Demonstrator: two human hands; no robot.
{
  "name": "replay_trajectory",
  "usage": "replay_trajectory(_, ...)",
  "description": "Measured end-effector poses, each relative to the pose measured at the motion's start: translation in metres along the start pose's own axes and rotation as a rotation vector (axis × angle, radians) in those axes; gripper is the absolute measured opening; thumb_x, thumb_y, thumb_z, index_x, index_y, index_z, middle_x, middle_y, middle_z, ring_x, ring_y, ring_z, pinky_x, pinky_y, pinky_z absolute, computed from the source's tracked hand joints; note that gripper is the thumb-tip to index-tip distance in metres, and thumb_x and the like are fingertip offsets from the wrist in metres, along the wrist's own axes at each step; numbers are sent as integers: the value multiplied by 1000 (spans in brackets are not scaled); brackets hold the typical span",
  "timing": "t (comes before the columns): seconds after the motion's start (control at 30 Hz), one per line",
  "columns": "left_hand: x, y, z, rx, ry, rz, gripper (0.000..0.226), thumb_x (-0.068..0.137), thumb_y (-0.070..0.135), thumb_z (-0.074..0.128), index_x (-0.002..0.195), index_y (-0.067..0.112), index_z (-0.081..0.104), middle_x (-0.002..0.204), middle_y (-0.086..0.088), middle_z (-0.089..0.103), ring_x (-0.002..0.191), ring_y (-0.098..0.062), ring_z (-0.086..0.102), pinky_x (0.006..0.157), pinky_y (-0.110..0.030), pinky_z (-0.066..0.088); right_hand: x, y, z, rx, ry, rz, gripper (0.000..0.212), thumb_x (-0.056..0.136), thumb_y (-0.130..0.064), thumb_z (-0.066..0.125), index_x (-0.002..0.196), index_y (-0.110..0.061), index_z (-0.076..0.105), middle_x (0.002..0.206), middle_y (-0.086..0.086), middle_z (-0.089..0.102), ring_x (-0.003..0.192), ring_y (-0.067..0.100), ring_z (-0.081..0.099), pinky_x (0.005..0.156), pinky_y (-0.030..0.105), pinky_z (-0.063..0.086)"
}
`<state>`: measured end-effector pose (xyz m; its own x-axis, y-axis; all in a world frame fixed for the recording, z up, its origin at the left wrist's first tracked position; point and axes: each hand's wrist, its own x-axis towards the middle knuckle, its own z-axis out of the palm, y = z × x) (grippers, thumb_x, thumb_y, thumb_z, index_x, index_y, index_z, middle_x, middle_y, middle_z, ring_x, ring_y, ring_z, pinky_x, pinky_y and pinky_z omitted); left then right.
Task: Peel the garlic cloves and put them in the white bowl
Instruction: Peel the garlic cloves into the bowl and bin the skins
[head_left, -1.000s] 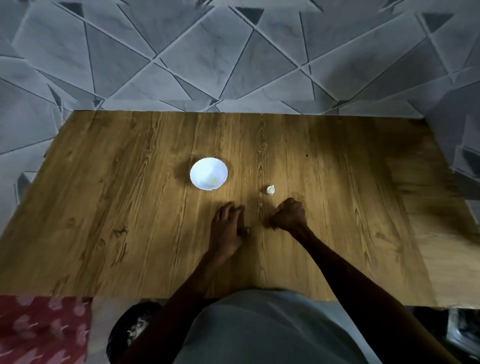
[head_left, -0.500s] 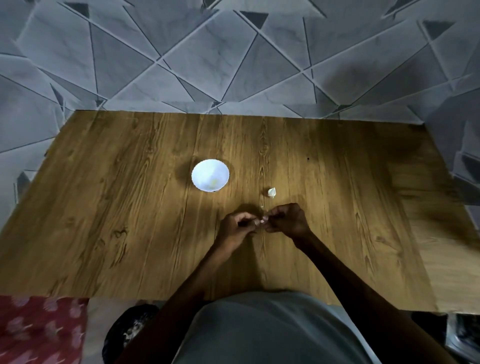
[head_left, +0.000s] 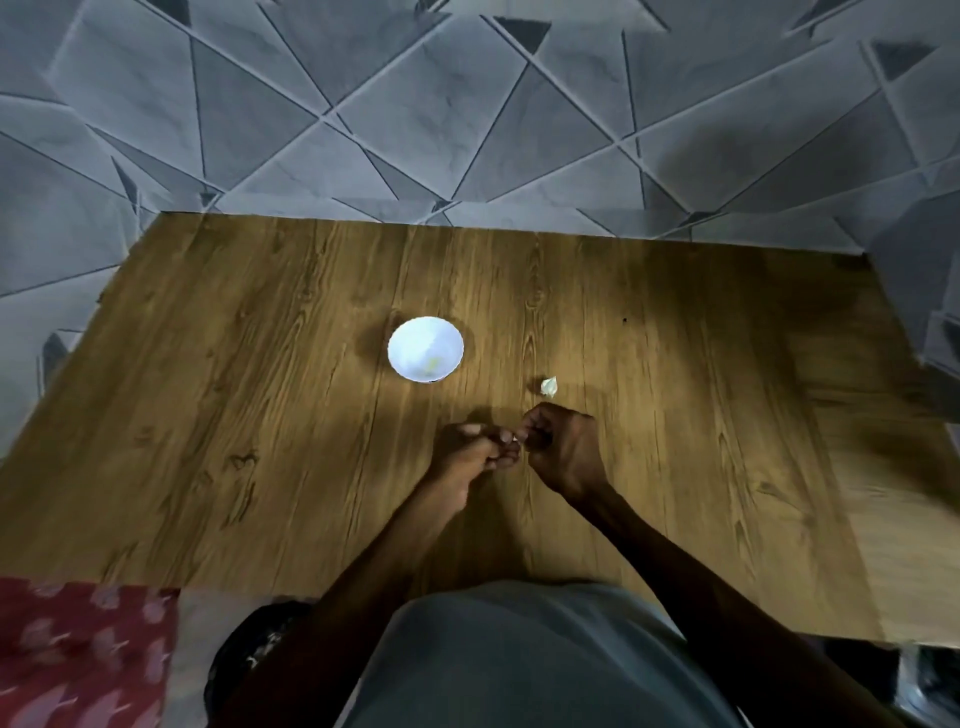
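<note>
A small white bowl (head_left: 425, 348) stands near the middle of the wooden table (head_left: 260, 415), with a pale yellowish bit inside it. A loose white garlic clove (head_left: 549, 385) lies on the table to the bowl's right. Just in front of it, my left hand (head_left: 475, 454) and my right hand (head_left: 561, 449) meet fingertip to fingertip and pinch a small garlic clove (head_left: 516, 439) between them. Only a pale speck of that clove shows between the fingers.
The table's far edge meets a grey tiled floor (head_left: 467, 130) with triangle patterns. A red patterned cloth (head_left: 78, 654) lies at the near left below the table edge, with a dark object (head_left: 249, 649) beside it.
One second ago my hands rested apart on the table, the left one flat. They have lifted and come together, both pinching the small garlic clove.
</note>
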<state>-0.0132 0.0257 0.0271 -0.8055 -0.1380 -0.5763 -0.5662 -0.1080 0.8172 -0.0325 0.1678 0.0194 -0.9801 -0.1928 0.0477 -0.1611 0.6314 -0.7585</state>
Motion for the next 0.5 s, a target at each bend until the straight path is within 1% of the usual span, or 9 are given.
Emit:
replay_trajectory(0.03, -1, -1, 2, 143, 61, 168, 29, 82, -15, 52, 68, 7, 64, 57, 6, 68, 54, -8, 64, 51, -17, 50, 1, -2, 1, 61, 2, 93, 12, 79, 4, 70, 75, -8, 70, 68, -4, 66, 59, 0, 57, 56, 10, 45)
replay_trajectory(0.1, -1, -5, 4, 479, 152, 501, 23, 78, -2, 61, 67, 17, 65, 61, 11, 66, 58, -3, 62, 55, -19, 48, 3, -9, 1, 374, -7, 352, 13, 85, 7, 65, 76, 0, 70, 67, 5, 67, 56, 12, 61, 52, 19, 51)
replay_trajectory(0.17, 0, -9, 2, 680, 179, 696, 11, 78, 9, 63, 72, 18, 65, 69, 12, 67, 65, -4, 61, 62, -23, 49, 5, -11, -4, 713, -51, 635, 15, 91, 8, 59, 78, 3, 67, 70, 8, 67, 56, 14, 65, 49, 22, 55)
replay_trajectory(0.2, -1, -10, 1, 724, 186, 752, 7, 79, 13, 62, 75, 17, 66, 73, 10, 68, 68, -6, 62, 65, -25, 51, 6, -10, -7, 802, -95, 724, 15, 92, 7, 58, 79, 3, 66, 71, 8, 67, 59, 13, 66, 51, 22, 55)
replay_trajectory(0.27, -2, -10, 1, 754, 184, 809, 8, 81, 16, 62, 82, 17, 70, 81, 8, 72, 74, -8, 65, 70, -26, 53, 6, -8, -10, 843, -182, 772, 12, 90, 8, 59, 83, 2, 67, 75, 8, 68, 69, 15, 67, 57, 21, 56)
replay_trajectory(0.3, -3, -10, 1, 769, 181, 826, 8, 82, 14, 64, 85, 17, 71, 84, 6, 73, 77, -9, 66, 72, -28, 54, 6, -7, -10, 849, -191, 783, 9, 89, 8, 60, 87, 4, 67, 79, 10, 69, 72, 16, 67, 59, 22, 56)
replay_trajectory(0.37, -3, -11, -1, 833, 180, 855, 11, 80, 10, 68, 89, 15, 72, 89, 2, 73, 82, -14, 67, 74, -31, 56, 6, -8, -9, 831, -148, 792, 9, 87, 7, 64, 94, 9, 68, 85, 15, 71, 72, 17, 68, 59, 24, 57)
replay_trajectory(0.43, -4, -11, -5, 940, 169, 890, 17, 75, 8, 72, 91, 14, 71, 92, -1, 72, 84, -18, 67, 74, -34, 57, 9, -9, -8, 791, -130, 798, 8, 86, 5, 66, 93, 9, 70, 90, 17, 73, 73, 18, 69, 61, 25, 58)
replay_trajectory(0.5, -5, -12, -7, 1041, 166, 967, 21, 71, 6, 72, 91, 14, 71, 94, 0, 70, 86, -19, 67, 70, -35, 57, 12, -8, -7, 825, -157, 856, 7, 87, 5, 65, 92, 7, 70, 91, 16, 74, 76, 17, 69, 60, 23, 57)
